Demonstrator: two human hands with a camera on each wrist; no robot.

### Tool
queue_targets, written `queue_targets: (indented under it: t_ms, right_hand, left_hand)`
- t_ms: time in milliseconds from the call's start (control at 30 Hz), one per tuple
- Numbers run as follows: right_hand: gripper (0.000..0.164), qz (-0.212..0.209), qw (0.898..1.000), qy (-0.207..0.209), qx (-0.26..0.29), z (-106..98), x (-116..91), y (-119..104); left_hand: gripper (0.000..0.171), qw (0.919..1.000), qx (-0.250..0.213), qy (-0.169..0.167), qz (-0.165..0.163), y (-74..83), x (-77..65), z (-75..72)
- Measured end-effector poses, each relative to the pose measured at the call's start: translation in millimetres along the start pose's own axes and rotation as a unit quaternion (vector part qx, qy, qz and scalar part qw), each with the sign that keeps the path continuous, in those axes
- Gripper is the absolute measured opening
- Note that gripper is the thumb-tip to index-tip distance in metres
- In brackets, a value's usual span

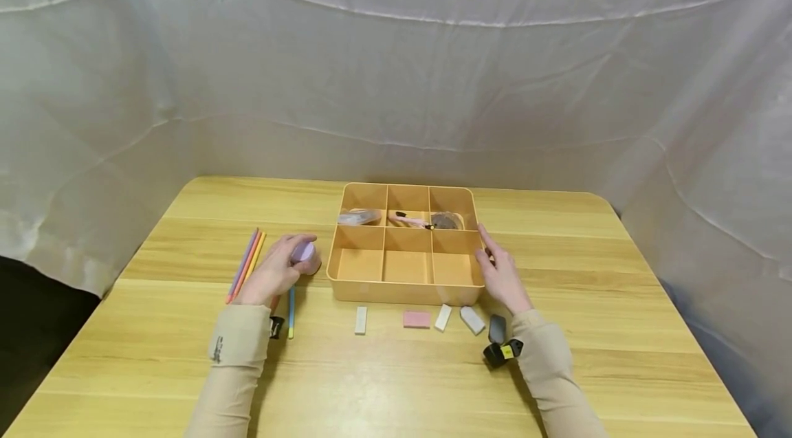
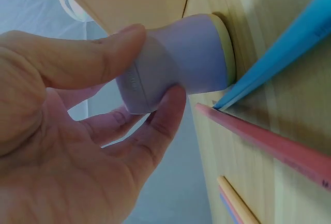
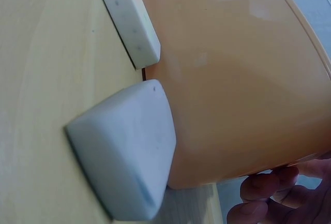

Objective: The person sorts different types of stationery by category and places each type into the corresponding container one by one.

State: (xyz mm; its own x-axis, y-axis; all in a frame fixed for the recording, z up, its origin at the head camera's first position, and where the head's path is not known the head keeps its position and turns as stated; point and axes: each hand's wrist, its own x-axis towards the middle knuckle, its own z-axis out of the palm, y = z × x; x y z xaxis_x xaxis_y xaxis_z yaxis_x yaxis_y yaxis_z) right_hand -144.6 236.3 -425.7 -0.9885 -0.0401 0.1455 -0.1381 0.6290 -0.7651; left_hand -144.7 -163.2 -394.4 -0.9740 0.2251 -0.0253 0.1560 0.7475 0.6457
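Lilac block (image 1: pixel 303 252), head view: stands on the table (image 1: pixel 396 383) left of the tray (image 1: pixel 396 291), under your left hand (image 1: pixel 277 271). Your right hand (image 1: pixel 502 280) touches the tray's right side. Three pencils (image 1: pixel 245 266) lie left of your left hand, blue pencil (image 1: pixel 291 313) near its wrist. Only this view shows the tray's back-row contents: clear packet (image 1: pixel 360 217), pink tool (image 1: pixel 411 220), dark coil (image 1: pixel 447 221). Black marks on your left sleeve (image 1: pixel 238 335), illegible.

Left wrist: your thumb and fingers pinch the block. Long axis upright; yellow end, hidden from above, faces down to the table. Raised lettering near the upper end, too faint to read. Red pencil (image 2: pixel 269 144) shows nearly whole; your wrist mostly covers it in the head view.

Right wrist: your fingertips bend at the tray's wall; can't tell whether they grip. Grey eraser (image 3: pixel 124 157) shows its wedge shape and a dark smudge; white eraser (image 3: pixel 130 22) is speckled.
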Motion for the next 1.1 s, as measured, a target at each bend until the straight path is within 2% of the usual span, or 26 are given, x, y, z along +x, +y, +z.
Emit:
queue_targets:
  t_ms: [167,300,400,633,767,933,1100]
  right_hand:
    - [0.053,-0.002,1.000,-0.002,0.000,0,0,0]
    - [0.053,-0.003,1.000,-0.002,0.001,-1,1,0]
    - [0.052,-0.004,1.000,-0.002,0.002,-2,1,1]
    - [0.052,-0.005,1.000,-0.003,0.002,-2,1,1]
    - [0.052,-0.006,1.000,-0.004,0.004,-1,2,1]
    - [0.052,-0.010,1.000,-0.003,0.003,-1,2,1]
    - [0.052,-0.011,1.000,-0.003,0.005,0,1,1]
  left_hand:
    - [0.051,0.9999,-0.016,-0.002,-0.004,0.6,0.8,-3.3]
    - [0.051,0.9993,-0.034,0.016,0.005,1.6,1.7,-5.8]
    - [0.051,0.9979,-0.047,0.044,0.013,4.3,2.4,-6.7]
    - [0.058,0.9898,-0.084,0.112,-0.022,15.4,3.1,-7.8]
    - [0.059,0.9840,-0.093,0.150,-0.026,20.4,3.7,-7.9]
    - [0.056,0.9789,-0.118,0.166,-0.012,28.0,1.7,-8.1]
    - [0.050,0.9746,-0.141,0.172,0.025,35.1,-1.1,-7.4]
